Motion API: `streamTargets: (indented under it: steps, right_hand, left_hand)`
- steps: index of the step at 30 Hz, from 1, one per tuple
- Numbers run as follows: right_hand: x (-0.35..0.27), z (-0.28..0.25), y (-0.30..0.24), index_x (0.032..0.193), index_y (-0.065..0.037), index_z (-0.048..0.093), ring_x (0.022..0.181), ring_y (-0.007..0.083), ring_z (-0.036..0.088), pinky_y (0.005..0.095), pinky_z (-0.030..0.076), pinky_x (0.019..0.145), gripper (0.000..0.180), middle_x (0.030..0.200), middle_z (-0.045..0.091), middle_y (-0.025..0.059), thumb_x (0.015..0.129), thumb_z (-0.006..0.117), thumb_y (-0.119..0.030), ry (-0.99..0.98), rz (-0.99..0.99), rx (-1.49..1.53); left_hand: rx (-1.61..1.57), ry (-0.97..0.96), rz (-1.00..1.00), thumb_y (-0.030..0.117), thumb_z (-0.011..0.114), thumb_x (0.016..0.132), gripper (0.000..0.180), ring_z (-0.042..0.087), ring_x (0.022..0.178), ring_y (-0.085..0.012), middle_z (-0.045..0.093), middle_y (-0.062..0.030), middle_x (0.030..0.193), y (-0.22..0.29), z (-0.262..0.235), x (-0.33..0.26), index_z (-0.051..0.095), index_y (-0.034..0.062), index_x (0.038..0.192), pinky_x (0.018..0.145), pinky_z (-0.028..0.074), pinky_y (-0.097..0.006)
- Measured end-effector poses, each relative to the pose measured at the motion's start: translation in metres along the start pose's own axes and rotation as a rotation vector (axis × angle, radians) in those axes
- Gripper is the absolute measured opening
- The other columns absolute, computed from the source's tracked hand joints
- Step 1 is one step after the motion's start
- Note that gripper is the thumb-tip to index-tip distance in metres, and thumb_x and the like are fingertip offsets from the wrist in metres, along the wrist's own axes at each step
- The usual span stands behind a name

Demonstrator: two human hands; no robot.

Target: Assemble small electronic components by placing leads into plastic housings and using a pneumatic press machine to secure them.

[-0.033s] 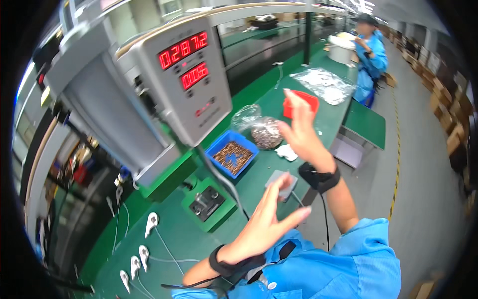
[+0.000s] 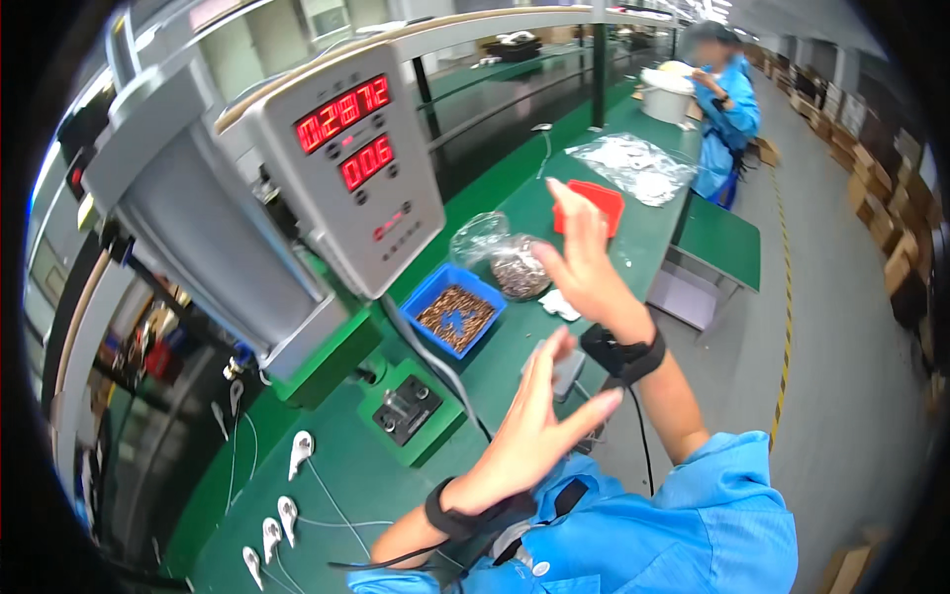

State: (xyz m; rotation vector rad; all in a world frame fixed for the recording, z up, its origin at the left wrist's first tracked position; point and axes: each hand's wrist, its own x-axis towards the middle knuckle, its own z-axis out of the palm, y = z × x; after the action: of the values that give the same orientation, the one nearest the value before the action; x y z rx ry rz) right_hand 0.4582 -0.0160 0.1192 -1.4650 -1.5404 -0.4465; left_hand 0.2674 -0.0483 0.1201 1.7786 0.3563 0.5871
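Nothing has moved: left hand (image 2: 534, 426) and right hand (image 2: 584, 262), fingers spread empty, partly hide the red tray (image 2: 604, 203).

The right hand (image 2: 584, 262) covers part of the red tray (image 2: 599, 201). The parts in the blue bin (image 2: 452, 307) are too small to tell. The co-worker (image 2: 727, 104) far down the tabletop (image 2: 515, 198) is blurred.

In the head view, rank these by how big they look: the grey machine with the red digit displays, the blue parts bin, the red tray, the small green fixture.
1. Grey machine, by far.
2. Blue parts bin.
3. Green fixture, close to the bin, and nearer the camera, so unsure.
4. Red tray, partly hidden behind the right hand.
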Motion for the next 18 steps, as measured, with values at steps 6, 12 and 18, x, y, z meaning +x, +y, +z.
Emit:
streamTargets:
  steps: [6, 12, 18]
  right_hand:
    - [-0.009, -0.004, 0.001, 0.132, -0.001, 0.029, 0.119, 0.0322, 0.032, 0.0422, 0.024, 0.098, 0.058, 0.13, 0.035, 0.0169, 0.083, 0.054, -0.022, 0.174, 0.059, -0.053]
    - [-0.01, 0.018, 0.007, 0.128, -0.001, 0.034, 0.114, 0.0321, 0.038, 0.0421, 0.025, 0.098, 0.053, 0.122, 0.044, 0.0173, 0.083, 0.055, -0.018, 0.342, 0.065, 0.04]
    - [-0.01, 0.062, 0.047, 0.124, -0.005, 0.038, 0.102, 0.0242, 0.049, 0.0365, 0.039, 0.087, 0.046, 0.115, 0.05, 0.0131, 0.082, 0.056, -0.014, 0.372, 0.58, 0.577]
  left_hand:
    - [-0.257, 0.272, -0.03, 0.028, 0.07, 0.075, 0.076, 0.045, 0.112, -0.0249, 0.045, -0.0186, 0.118, -0.054, 0.056, 0.066, 0.022, -0.0047, 0.124, 0.094, 0.037, -0.035]
    - [-0.025, 0.248, -0.049, 0.028, 0.073, 0.071, 0.048, 0.057, 0.087, -0.0176, 0.058, -0.014, 0.098, -0.075, 0.078, 0.072, 0.051, -0.0052, 0.097, 0.075, 0.045, -0.03]
    - [-0.129, 0.168, -0.156, 0.032, 0.068, 0.073, 0.064, 0.057, 0.093, -0.0183, 0.058, -0.0159, 0.103, -0.078, 0.062, 0.085, 0.045, -0.0071, 0.118, 0.08, 0.046, -0.031]
